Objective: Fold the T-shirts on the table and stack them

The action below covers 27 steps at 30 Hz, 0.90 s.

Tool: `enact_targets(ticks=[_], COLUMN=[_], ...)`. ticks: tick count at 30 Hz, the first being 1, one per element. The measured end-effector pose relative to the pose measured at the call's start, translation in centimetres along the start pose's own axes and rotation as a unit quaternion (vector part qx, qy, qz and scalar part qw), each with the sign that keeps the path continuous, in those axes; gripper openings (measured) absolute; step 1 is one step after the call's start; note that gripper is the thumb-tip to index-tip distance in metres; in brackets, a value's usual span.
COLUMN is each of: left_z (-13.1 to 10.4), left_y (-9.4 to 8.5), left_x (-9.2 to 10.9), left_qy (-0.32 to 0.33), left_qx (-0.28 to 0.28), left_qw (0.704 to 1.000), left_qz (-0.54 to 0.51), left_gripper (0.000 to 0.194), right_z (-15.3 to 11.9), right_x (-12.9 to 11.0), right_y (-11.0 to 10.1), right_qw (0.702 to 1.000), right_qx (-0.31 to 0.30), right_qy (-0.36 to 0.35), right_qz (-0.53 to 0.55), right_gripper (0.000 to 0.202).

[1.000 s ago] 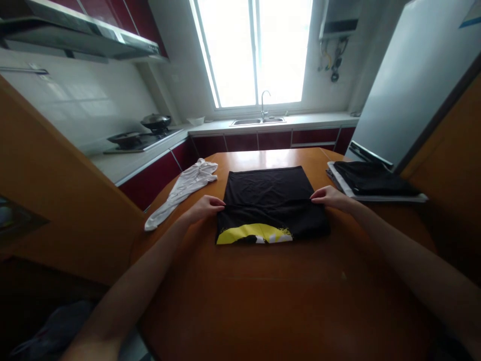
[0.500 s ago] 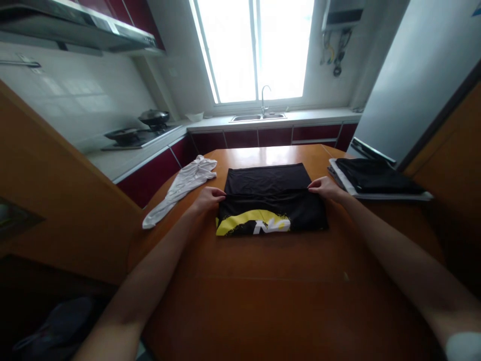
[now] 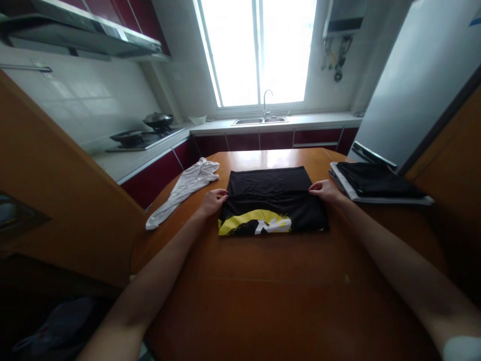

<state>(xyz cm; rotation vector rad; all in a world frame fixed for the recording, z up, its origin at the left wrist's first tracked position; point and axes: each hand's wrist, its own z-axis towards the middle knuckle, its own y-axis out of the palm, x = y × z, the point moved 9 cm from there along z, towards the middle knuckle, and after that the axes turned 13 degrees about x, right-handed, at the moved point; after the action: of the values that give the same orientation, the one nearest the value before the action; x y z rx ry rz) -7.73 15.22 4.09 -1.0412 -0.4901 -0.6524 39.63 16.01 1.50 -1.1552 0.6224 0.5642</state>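
A black T-shirt (image 3: 270, 200) with a yellow and white print lies folded over on itself on the wooden table (image 3: 263, 301). Its folded layer ends in an edge that runs across the middle. At the left end of that edge, my left hand (image 3: 213, 201) pinches the fabric between thumb and fingers. My right hand (image 3: 326, 191) pinches the same edge at its right end. Both hands are closed on the cloth and rest near the table surface.
A crumpled white garment (image 3: 184, 188) lies at the table's left. On the right sits a stack of folded clothes (image 3: 379, 183), black on top. Beyond the table are a counter with a sink (image 3: 259, 120), a stove with pans (image 3: 158, 120), and a fridge (image 3: 409, 85).
The view has shifted slightly. Both hands still pinch the T-shirt's folded edge, and the white part of the print looks a little more creased.
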Motion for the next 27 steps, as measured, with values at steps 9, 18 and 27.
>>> enact_targets(ticks=[9,18,27], left_z=[-4.7,-12.9,-13.0], left_y=[-4.4,-4.6,-5.7], left_x=[2.9,3.1,4.8], left_qy=[0.013,-0.050,0.052], left_qx=[-0.110,-0.140,-0.040], left_qw=[0.986,0.986,0.998], left_qz=[0.123,0.077,0.004], left_gripper=[0.036,0.042,0.033], right_z=[-6.3,-15.4,-15.1], right_x=[-2.6,-1.2,-1.2], right_y=[-4.5,-4.3,-4.9], right_qw=[0.987,0.997,0.998], right_qx=[0.073,-0.012,0.030], right_qy=[-0.074,-0.013,-0.033], right_qz=[-0.122,-0.070,-0.041], right_gripper=[0.022,0.034,0.023])
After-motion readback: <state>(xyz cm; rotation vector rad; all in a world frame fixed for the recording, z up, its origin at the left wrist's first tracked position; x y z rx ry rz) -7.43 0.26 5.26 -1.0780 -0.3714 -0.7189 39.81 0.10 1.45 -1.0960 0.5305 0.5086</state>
